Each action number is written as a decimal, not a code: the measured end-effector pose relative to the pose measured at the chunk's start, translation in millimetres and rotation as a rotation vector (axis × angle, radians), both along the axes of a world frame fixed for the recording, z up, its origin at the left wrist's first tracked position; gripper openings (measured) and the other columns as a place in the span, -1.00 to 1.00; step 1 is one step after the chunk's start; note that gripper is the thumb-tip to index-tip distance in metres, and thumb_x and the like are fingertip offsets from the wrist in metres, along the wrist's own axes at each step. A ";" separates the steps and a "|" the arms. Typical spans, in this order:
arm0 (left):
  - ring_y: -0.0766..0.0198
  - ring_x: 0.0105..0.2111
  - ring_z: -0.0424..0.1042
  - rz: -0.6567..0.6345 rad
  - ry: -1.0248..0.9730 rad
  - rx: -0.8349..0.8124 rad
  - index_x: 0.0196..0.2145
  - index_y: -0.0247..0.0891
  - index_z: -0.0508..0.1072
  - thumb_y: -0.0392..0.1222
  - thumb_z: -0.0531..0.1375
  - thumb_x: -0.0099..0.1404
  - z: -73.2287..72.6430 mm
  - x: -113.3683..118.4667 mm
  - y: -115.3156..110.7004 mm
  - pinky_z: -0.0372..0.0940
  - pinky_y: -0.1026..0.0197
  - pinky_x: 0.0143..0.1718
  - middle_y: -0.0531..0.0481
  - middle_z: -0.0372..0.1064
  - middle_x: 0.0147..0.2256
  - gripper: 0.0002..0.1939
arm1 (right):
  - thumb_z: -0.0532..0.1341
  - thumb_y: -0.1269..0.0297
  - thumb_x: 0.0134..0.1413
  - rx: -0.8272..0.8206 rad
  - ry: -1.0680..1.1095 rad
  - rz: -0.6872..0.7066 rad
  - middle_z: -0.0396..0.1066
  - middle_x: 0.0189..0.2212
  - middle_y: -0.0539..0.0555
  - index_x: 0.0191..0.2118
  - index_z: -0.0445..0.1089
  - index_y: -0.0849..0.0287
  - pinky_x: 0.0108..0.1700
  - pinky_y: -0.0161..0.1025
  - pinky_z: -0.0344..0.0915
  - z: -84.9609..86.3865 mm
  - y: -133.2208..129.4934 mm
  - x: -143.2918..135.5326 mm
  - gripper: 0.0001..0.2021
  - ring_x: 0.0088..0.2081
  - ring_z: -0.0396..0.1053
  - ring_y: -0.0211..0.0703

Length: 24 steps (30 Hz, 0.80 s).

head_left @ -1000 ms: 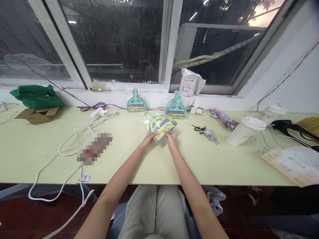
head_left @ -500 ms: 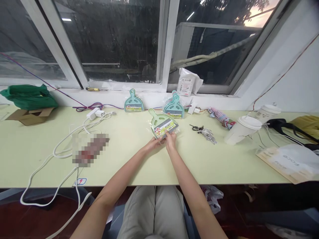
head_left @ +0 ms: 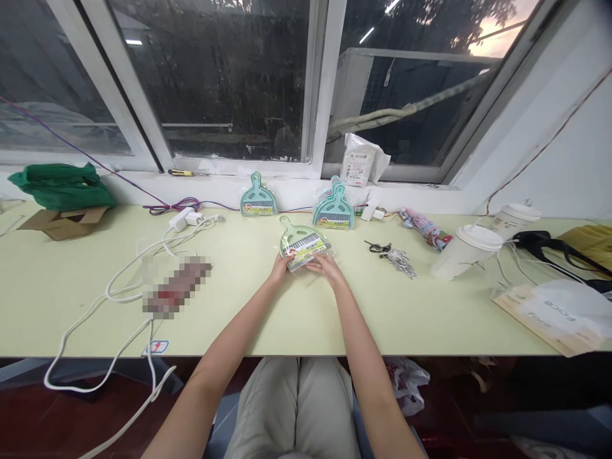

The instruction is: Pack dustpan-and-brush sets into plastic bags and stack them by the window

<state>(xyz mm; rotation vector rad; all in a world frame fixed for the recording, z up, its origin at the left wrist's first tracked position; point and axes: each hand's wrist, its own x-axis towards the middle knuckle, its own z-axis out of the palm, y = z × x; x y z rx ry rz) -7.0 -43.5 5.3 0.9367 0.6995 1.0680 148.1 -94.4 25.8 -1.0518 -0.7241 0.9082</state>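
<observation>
Between your left hand (head_left: 278, 268) and right hand (head_left: 325, 264), fingers pinching its near corners: packaged dustpan set (head_left: 301, 245), likely light, film-slick; grip rigid edges.

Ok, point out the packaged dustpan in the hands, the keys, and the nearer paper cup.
packaged dustpan (head_left: 302, 244), head view, on its label.
keys (head_left: 396, 258), head view, on the silver bunch.
paper cup (head_left: 456, 254), head view, on its white side wall.

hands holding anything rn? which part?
Both hands grip the wrapped mini dustpan set at its wide near edge: left hand at the left corner, right hand at the right.
</observation>
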 end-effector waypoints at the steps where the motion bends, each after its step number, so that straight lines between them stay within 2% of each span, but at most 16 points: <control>1: 0.01 -0.12 0.46 0.003 0.007 -0.027 -0.04 -0.26 0.34 -0.23 0.31 0.01 3.2 -4.4 1.9 0.37 -0.08 -0.07 -0.15 0.46 -0.15 -0.48 | 0.38 0.36 -0.21 -0.045 -0.042 0.017 0.54 -0.39 0.16 -0.33 0.43 0.21 -0.16 -0.04 0.48 1.7 -2.6 7.3 -0.77 -0.19 0.51 0.03; 2: 0.01 -0.14 0.47 0.005 0.006 -0.048 -0.04 -0.28 0.34 -0.25 0.29 0.01 6.5 -9.4 3.5 0.38 -0.08 -0.09 -0.17 0.47 -0.15 -0.49 | 0.35 0.37 -0.16 -0.088 -0.128 0.000 0.54 -0.35 0.17 -0.31 0.44 0.21 -0.12 -0.01 0.47 3.3 -5.4 14.0 -0.80 -0.17 0.51 0.03; 4: 0.01 -0.13 0.47 0.009 -0.023 -0.070 -0.03 -0.33 0.35 -0.29 0.26 0.01 12.5 -20.2 5.8 0.39 -0.09 -0.09 -0.21 0.46 -0.12 -0.49 | 0.27 0.42 -0.08 -0.112 -0.393 -0.101 0.51 -0.13 0.18 -0.19 0.46 0.17 0.06 0.06 0.36 6.1 -11.0 23.8 -0.75 0.00 0.43 0.02; 6: -0.01 -0.07 0.45 -0.001 -0.055 -0.092 -0.03 -0.36 0.36 -0.31 0.24 0.02 16.6 -30.6 7.2 0.39 -0.09 -0.05 -0.24 0.45 -0.08 -0.50 | 0.22 0.49 -0.08 -0.044 -0.707 -0.169 0.34 0.14 0.10 -0.01 0.43 0.07 0.26 0.09 0.12 7.6 -14.9 27.5 -0.56 0.22 0.21 0.01; 8: -0.01 -0.01 0.42 -0.027 -0.059 -0.130 -0.05 -0.37 0.39 -0.34 0.22 0.04 18.8 -38.9 8.2 0.37 -0.07 0.01 -0.24 0.44 -0.05 -0.55 | 0.24 0.53 -0.10 0.036 -0.944 -0.107 0.15 0.27 0.00 0.11 0.36 -0.03 0.34 0.12 -0.12 7.3 -15.7 26.4 -0.41 0.34 -0.04 -0.01; 10: -0.02 0.02 0.40 -0.068 -0.037 -0.178 -0.08 -0.37 0.43 -0.35 0.22 0.05 19.5 -44.5 9.4 0.37 -0.04 0.03 -0.25 0.45 -0.06 -0.58 | 0.26 0.49 -0.07 0.091 -1.001 -0.006 0.23 0.23 -0.03 0.05 0.41 -0.07 0.34 0.17 -0.20 4.9 -13.5 24.0 -0.48 0.34 -0.03 0.01; 14: 0.00 -0.02 0.44 -0.145 0.014 -0.257 -0.10 -0.40 0.43 -0.36 0.22 0.07 19.5 -50.9 13.8 0.42 0.04 -0.02 -0.26 0.46 -0.10 -0.62 | 0.24 0.39 0.04 0.117 -0.912 0.082 0.51 -0.05 -0.03 -0.18 0.55 -0.07 0.31 0.16 -0.17 -2.7 -8.0 24.8 -0.75 0.17 0.25 -0.01; 17: 0.02 -0.10 0.49 -0.183 0.045 -0.307 -0.11 -0.37 0.42 -0.28 0.22 0.13 19.7 -56.8 18.0 0.47 0.07 -0.12 -0.24 0.48 -0.17 -0.67 | 0.25 0.34 0.06 0.119 -0.908 0.079 0.55 -0.16 -0.04 -0.26 0.57 -0.09 0.27 0.10 -0.07 -7.6 -6.7 27.2 -0.82 0.06 0.32 -0.04; 20: 0.01 -0.11 0.49 -0.242 0.055 -0.280 -0.12 -0.34 0.42 -0.19 0.24 0.17 19.2 -62.2 18.3 0.47 0.06 -0.15 -0.24 0.47 -0.20 -0.68 | 0.29 0.22 0.02 0.104 -0.850 0.043 0.57 -0.30 -0.01 -0.37 0.57 -0.05 0.21 0.03 0.06 -13.8 -4.8 27.2 -0.92 -0.09 0.35 -0.05; 22: 0.01 -0.10 0.48 -0.281 0.056 -0.221 -0.13 -0.36 0.42 -0.21 0.27 0.15 17.9 -63.7 15.5 0.46 0.04 -0.12 -0.25 0.47 -0.19 -0.68 | 0.32 0.15 -0.03 0.062 -0.804 0.019 0.55 -0.37 0.00 -0.43 0.57 -0.02 0.18 0.00 0.10 -20.1 -2.2 26.9 -0.91 -0.14 0.34 -0.05; 24: 0.01 -0.11 0.48 -0.330 0.052 -0.162 -0.12 -0.37 0.41 -0.26 0.29 0.13 15.9 -63.2 11.9 0.46 -0.01 -0.11 -0.25 0.47 -0.17 -0.65 | 0.34 0.11 -0.10 0.008 -0.783 -0.002 0.52 -0.33 0.03 -0.45 0.56 0.02 0.17 0.00 0.13 -27.6 1.3 27.5 -0.87 -0.12 0.34 -0.05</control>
